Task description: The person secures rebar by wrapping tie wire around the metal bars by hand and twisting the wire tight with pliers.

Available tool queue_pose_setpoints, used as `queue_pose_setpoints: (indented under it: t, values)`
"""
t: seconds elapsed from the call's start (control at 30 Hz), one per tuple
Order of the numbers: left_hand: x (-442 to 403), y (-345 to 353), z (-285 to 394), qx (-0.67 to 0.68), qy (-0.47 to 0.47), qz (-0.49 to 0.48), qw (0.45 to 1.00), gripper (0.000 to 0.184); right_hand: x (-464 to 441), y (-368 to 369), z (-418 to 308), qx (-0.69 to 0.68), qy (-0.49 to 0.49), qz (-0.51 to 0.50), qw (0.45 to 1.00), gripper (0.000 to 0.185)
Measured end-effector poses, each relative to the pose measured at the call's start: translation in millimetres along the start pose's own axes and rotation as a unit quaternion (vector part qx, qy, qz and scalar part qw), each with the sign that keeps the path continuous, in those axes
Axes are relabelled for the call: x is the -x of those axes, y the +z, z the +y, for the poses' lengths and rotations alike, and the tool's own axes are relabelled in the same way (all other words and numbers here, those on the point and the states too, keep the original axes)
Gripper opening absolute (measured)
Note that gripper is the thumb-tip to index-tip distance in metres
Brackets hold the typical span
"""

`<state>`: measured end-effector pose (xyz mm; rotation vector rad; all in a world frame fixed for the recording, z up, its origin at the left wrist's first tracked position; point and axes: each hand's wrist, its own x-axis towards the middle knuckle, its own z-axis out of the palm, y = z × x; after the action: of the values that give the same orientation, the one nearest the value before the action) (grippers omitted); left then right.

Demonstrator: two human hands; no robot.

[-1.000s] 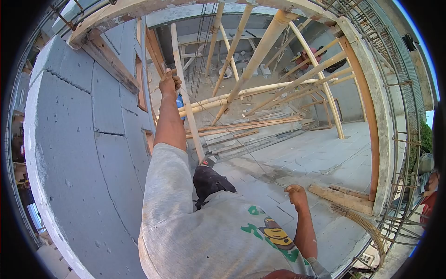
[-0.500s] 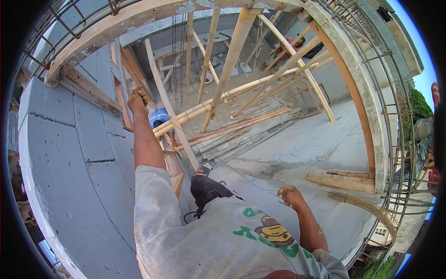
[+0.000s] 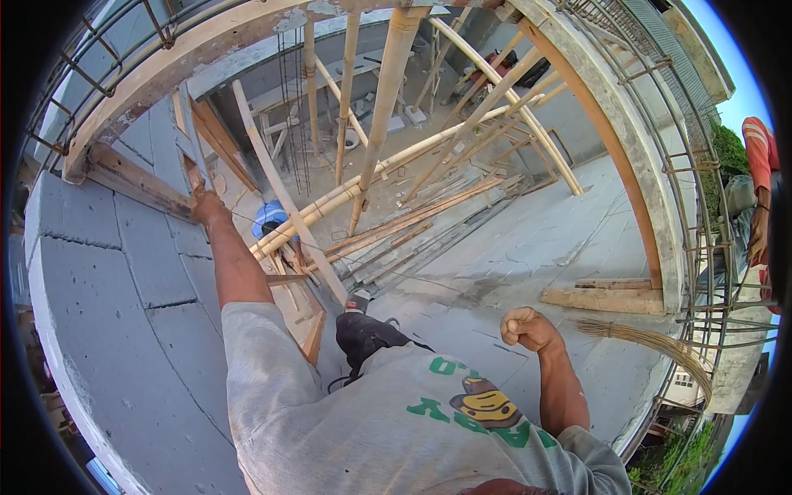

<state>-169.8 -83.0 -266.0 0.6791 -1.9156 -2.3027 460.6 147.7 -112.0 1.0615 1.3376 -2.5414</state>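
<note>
My left hand (image 3: 210, 205) is stretched forward, fingers closed, against the edge of an opening in the grey block wall (image 3: 157, 256), beside a timber (image 3: 136, 180). What its fingers hold is hidden. A thin wire or string (image 3: 412, 275) stretches from near that hand across toward my right. In front of my body on the right, my right hand (image 3: 528, 328) is a closed fist, seemingly around the end of that thin wire, though the contact itself is too fine to see. Below it lies the pale grey block surface (image 3: 462, 355).
Bamboo poles (image 3: 381, 99) and a slanting plank (image 3: 285, 198) cross the deep room below. A person in blue (image 3: 271, 219) bends down there; another person (image 3: 499, 62) is farther back. Rebar (image 3: 681, 181) and a tie-wire bundle (image 3: 652, 340) edge the right. A red-sleeved person (image 3: 759, 157) is beyond.
My left hand has moved left and down toward the wall. The right hand has risen slightly and turned, still closed. The view has shifted, and the red-sleeved person shows more.
</note>
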Motion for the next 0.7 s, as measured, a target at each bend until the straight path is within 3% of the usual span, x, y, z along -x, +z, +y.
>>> queue_pose_setpoints:
  t: [0.1,0.17,0.23,0.27,0.37,0.4,0.5,0.53,0.6,0.67,0.7]
  values:
    - [-26.3,-8.5,-23.0,0.062,-0.06,-0.055,0.995,0.026,-14.3,-3.9,6.1,-0.088,-0.097,0.183,0.974,0.023]
    - [-31.9,-8.2,-32.6,0.065,-0.088,-0.081,0.991,0.032,-26.3,-5.7,17.0,0.108,-0.037,0.295,0.949,0.017]
    - [-27.0,-5.5,-30.5,0.057,-0.098,-0.102,0.988,0.033,-39.4,-13.0,34.7,0.379,0.016,0.347,0.858,0.015]
    - [-24.2,-2.7,-28.2,0.055,-0.103,-0.111,0.987,0.033,-38.4,-21.0,40.8,0.45,0.041,0.306,0.838,0.016]
    - [-20.6,0.8,-18.9,0.067,-0.075,-0.129,0.987,0.034,-26.7,-18.2,40.5,0.489,0.187,0.105,0.845,0.017]
    - [-14.7,1.2,-11.5,0.081,-0.068,-0.139,0.985,0.035,-23.0,23.0,3.7,0.503,0.305,0.055,0.807,0.013]
    - [-8.8,-0.5,4.9,0.086,-0.046,-0.145,0.985,0.033,-5.6,-6.2,12.0,0.23,0.302,-0.061,0.923,0.017]
    - [-13.3,-1.8,4.2,0.077,-0.049,-0.143,0.986,0.033,2.5,-13.8,12.2,0.178,0.224,-0.077,0.955,0.023]
    - [-7.9,-2.1,4.7,0.035,-0.048,-0.102,0.993,0.037,15.8,-22.8,7.4,0.071,0.082,-0.016,0.994,0.022]
    - [-3.0,-1.5,3.5,0.006,-0.038,-0.082,0.996,0.038,16.4,-24.3,6.3,-0.034,-0.066,-0.01,0.997,0.024]
    - [-3.0,-1.1,-1.5,-0.003,-0.028,-0.082,0.996,0.036,12.4,-24.2,7.4,-0.076,-0.085,0.053,0.992,0.024]
